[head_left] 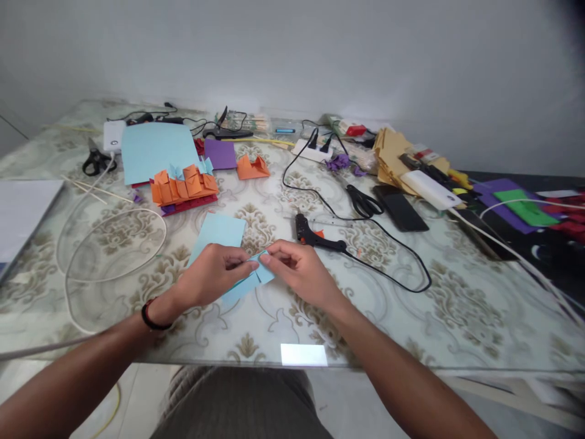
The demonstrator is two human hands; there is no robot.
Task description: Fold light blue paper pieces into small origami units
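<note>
Between my two hands is a small folded piece of light blue paper (262, 274), held just above the patterned tabletop near its front edge. My left hand (214, 268) pinches its left side between thumb and fingers. At the upper right of the fold, my right hand (299, 271) grips it with thumb and forefinger. A flat light blue sheet (223, 230) lies partly under my left hand. Beyond it, to the left, sit folded orange paper pieces (185, 185) with blue tips. A single orange folded piece (253, 167) stands farther back.
A black glue gun (317, 235) with a looping cord lies right of my hands. Behind it are black-handled scissors (363, 201), a phone (401, 208) and a power strip (313, 149). A white cable (116, 244) coils on the left. Large blue sheets (158, 149) rest at the back left.
</note>
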